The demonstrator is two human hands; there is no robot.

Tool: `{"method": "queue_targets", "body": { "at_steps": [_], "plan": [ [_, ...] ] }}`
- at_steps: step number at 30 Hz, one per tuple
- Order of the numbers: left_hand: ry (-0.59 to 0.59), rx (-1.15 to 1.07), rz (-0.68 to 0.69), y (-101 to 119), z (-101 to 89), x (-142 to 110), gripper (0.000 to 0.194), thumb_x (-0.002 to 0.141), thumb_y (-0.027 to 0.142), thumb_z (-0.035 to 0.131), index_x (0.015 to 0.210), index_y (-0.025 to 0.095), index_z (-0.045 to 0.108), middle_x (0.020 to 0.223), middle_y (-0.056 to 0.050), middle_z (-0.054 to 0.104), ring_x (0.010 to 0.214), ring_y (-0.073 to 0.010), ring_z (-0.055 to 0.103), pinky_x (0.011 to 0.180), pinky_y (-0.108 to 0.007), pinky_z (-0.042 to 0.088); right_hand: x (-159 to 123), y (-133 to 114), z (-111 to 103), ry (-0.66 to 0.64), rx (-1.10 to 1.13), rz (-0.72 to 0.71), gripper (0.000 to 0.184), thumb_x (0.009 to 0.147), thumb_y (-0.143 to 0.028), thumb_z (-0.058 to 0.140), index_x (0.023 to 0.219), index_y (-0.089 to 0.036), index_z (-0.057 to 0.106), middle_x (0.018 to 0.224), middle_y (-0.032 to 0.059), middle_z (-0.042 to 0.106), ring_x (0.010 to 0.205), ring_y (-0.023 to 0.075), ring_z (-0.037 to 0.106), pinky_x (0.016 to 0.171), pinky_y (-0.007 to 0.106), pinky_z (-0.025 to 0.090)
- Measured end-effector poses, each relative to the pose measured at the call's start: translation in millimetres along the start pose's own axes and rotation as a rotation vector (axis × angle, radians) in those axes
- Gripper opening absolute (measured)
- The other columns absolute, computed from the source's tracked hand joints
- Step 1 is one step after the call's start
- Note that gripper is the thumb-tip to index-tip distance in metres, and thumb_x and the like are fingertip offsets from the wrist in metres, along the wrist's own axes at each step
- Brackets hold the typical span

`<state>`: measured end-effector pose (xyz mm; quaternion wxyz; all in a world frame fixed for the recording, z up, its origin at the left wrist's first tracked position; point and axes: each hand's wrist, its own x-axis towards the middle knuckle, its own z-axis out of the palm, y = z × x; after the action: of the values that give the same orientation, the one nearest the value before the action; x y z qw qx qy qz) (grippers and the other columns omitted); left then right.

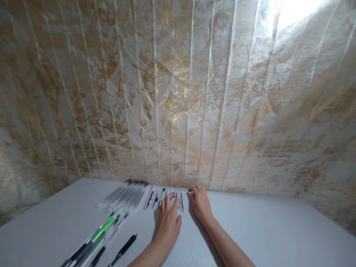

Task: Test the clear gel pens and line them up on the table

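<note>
My left hand is over the right part of a short row of slim pens and pen parts, palm down with its fingers apart. Its fingertips reach down beside a thin black stick, perhaps a refill, at the row's right end. Near the back of the table, my right hand has its fingers bent and drawn together, the index finger pointing left. Whatever it may pinch is too small to make out. A pink pen marks the left end of the row.
Left of the row lie several clear tubes with dark ends toward the back. Closer to me are a loose bundle of pens with a bright green one and a separate black pen. A gold-patterned curtain hangs behind the white table.
</note>
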<state>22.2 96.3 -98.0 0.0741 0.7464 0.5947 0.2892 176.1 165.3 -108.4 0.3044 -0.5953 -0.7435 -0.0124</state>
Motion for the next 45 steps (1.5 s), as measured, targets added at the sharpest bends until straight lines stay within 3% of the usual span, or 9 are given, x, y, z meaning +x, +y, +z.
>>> {"method": "queue_targets", "body": {
  "at_steps": [6, 12, 19, 26, 33, 38, 45],
  "plan": [
    [-0.019, 0.068, 0.149, 5, -4.5, -4, 0.048, 0.078, -0.002, 0.042, 0.105, 0.029, 0.067, 0.132, -0.004, 0.050, 0.125, -0.0253, 0.039, 0.100, -0.043, 0.035, -1, 1, 3, -0.037, -0.001, -0.021, 0.034, 0.085, -0.002, 0.043, 0.095, -0.018, 0.071, 0.091, 0.0086, 0.062, 0.090, 0.0222, 0.051, 0.082, 0.029, 0.037],
    [0.012, 0.079, 0.144, 3, -1.3, -5, 0.039, 0.080, 0.001, 0.045, 0.102, 0.026, 0.066, 0.130, -0.005, 0.052, 0.124, -0.0260, 0.041, 0.100, -0.045, 0.036, -2, 0, 3, -0.047, -0.009, -0.060, 0.043, 0.082, 0.002, 0.043, 0.109, -0.019, 0.068, 0.095, 0.0091, 0.062, 0.092, 0.0218, 0.051, 0.082, 0.028, 0.038],
    [0.006, 0.107, 0.134, 2, -0.1, -5, 0.036, 0.080, 0.004, 0.046, 0.105, 0.023, 0.063, 0.129, -0.006, 0.052, 0.124, -0.0267, 0.041, 0.100, -0.045, 0.036, -2, 0, 6, -0.058, -0.004, -0.103, 0.044, 0.079, 0.004, 0.043, 0.106, -0.020, 0.069, 0.094, 0.0084, 0.062, 0.091, 0.0220, 0.051, 0.082, 0.029, 0.039],
    [-0.007, 0.098, 0.127, 4, -2.2, -4, 0.031, 0.080, 0.004, 0.047, 0.098, 0.023, 0.063, 0.124, -0.006, 0.055, 0.122, -0.0261, 0.043, 0.100, -0.044, 0.035, -8, 1, 7, -0.029, 0.178, -0.099, 0.032, 0.083, 0.000, 0.040, 0.099, -0.016, 0.063, 0.097, 0.0102, 0.061, 0.091, 0.0202, 0.057, 0.082, 0.027, 0.044],
    [-0.017, 0.075, 0.124, 0, 0.4, -4, 0.030, 0.081, 0.008, 0.046, 0.100, 0.023, 0.063, 0.124, -0.005, 0.055, 0.122, -0.0261, 0.042, 0.101, -0.045, 0.032, -14, -15, 1, -0.074, 0.367, -0.138, 0.037, 0.068, 0.003, 0.043, 0.095, -0.018, 0.057, 0.097, 0.0064, 0.058, 0.086, 0.0175, 0.059, 0.078, 0.026, 0.046],
    [-0.032, 0.072, 0.121, 1, -2.6, -5, 0.030, 0.081, 0.008, 0.045, 0.100, 0.022, 0.063, 0.123, -0.006, 0.057, 0.120, -0.0266, 0.043, 0.100, -0.046, 0.034, -10, -10, 2, -0.097, 0.553, -0.088, 0.039, 0.063, 0.000, 0.048, 0.095, -0.019, 0.056, 0.090, 0.0019, 0.058, 0.073, 0.0142, 0.057, 0.071, 0.024, 0.046],
    [-0.043, 0.073, 0.122, 3, -3.6, -4, 0.029, 0.082, 0.008, 0.045, 0.100, 0.022, 0.063, 0.123, -0.006, 0.057, 0.120, -0.0269, 0.043, 0.101, -0.046, 0.033, -10, -10, 3, -0.130, 0.566, -0.057, 0.035, 0.064, 0.000, 0.045, 0.089, -0.019, 0.058, 0.079, -0.0003, 0.061, 0.069, 0.0135, 0.057, 0.067, 0.022, 0.044]
  ]
}}
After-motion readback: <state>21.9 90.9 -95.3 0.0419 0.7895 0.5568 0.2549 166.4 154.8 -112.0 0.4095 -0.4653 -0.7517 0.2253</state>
